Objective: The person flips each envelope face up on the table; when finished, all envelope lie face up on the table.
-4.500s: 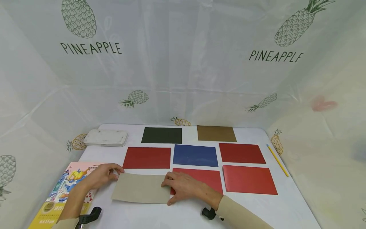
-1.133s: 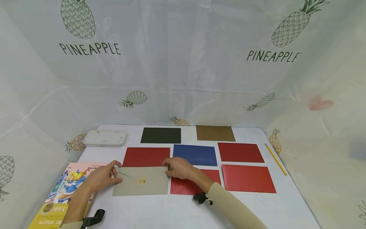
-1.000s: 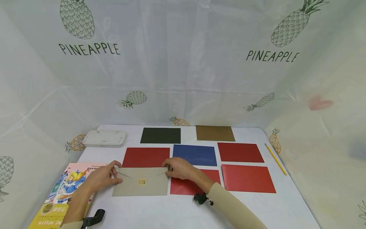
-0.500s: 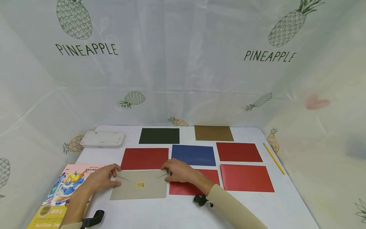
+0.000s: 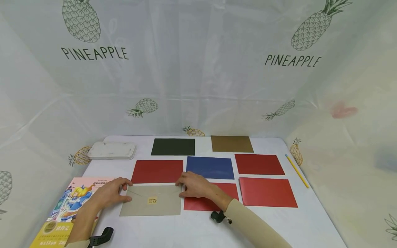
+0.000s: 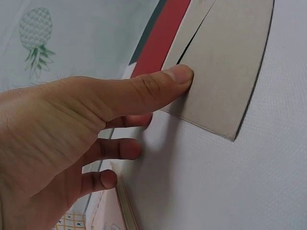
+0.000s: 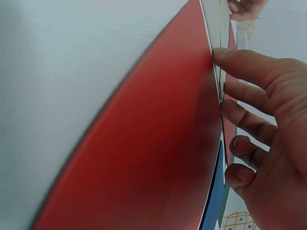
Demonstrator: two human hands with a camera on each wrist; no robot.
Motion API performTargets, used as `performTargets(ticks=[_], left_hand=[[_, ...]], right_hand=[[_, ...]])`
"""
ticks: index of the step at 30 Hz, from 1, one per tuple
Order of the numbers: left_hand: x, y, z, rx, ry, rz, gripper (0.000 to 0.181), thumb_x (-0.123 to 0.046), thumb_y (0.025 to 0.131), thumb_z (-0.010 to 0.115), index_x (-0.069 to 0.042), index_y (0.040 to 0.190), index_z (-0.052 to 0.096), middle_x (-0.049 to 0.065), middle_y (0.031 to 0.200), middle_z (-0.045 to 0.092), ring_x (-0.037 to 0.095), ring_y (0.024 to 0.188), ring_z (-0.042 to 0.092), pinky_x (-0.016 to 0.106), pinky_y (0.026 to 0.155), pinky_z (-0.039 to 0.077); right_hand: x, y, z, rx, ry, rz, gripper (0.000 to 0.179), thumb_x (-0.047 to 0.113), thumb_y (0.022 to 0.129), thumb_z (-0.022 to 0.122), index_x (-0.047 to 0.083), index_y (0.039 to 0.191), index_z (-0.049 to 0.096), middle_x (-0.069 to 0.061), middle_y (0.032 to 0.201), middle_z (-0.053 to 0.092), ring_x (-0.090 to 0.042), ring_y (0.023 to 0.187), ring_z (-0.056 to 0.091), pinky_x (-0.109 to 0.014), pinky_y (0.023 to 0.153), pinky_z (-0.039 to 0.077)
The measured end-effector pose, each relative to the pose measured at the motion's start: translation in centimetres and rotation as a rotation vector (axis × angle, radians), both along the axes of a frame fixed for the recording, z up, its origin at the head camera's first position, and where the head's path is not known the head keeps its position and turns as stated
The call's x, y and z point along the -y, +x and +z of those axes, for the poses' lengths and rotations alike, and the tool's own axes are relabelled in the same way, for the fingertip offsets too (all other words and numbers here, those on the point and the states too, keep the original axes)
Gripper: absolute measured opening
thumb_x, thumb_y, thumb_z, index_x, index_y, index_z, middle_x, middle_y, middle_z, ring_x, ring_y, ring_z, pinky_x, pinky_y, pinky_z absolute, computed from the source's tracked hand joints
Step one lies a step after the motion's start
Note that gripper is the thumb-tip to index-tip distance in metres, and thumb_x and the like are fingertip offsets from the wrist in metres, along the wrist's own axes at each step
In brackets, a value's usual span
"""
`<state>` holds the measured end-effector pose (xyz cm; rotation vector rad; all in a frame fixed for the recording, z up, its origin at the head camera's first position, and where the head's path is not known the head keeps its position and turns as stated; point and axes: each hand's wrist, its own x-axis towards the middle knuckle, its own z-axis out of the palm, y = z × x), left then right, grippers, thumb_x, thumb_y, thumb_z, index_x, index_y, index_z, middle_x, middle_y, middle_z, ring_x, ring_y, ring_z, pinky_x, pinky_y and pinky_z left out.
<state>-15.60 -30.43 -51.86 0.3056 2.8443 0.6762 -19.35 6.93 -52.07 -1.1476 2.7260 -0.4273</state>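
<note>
A beige paper envelope [image 5: 150, 207] lies flap side up on the white table, with a small yellow sticker [image 5: 152, 200] near its middle. My left hand [image 5: 108, 194] holds its far left corner; in the left wrist view the thumb [image 6: 180, 75] rests on the paper and the other fingers bend beside the edge. At the far right corner my right hand [image 5: 195, 186] holds the right edge with thumb and fingertips, seen edge-on in the right wrist view. A dark slit along the flap shows by the left thumb. My right hand partly covers a red sheet [image 5: 227, 190].
Behind lie a dark red sheet [image 5: 157, 171], a blue one [image 5: 210, 167], a dark green one [image 5: 173, 147] and a brown one [image 5: 232, 144]. More red sheets [image 5: 268, 192] lie right, beside a yellow pencil [image 5: 297, 171]. A picture book [image 5: 59, 227] and white case [image 5: 112, 150] stand left.
The envelope showed a plain face at first; now its flap and sticker face up. My right hand has moved to the far right corner. Lately the envelope has shifted slightly towards me.
</note>
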Motion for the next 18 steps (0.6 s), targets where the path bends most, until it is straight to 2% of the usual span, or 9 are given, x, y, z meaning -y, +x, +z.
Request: performTargets(ticks=[18], left_hand=[[0.13, -0.03, -0.12, 0.026, 0.021, 0.007, 0.056, -0.042, 0.070, 0.090, -0.017, 0.114, 0.066, -0.003, 0.089, 0.050, 0.015, 0.086, 0.051, 0.030, 0.068, 0.039]], right_hand=[[-0.13, -0.15, 0.06, 0.047, -0.035, 0.026, 0.043, 0.038, 0.082, 0.082, 0.023, 0.122, 0.071, 0.008, 0.112, 0.063, -0.001, 0.093, 0.054, -0.018, 0.074, 0.048]])
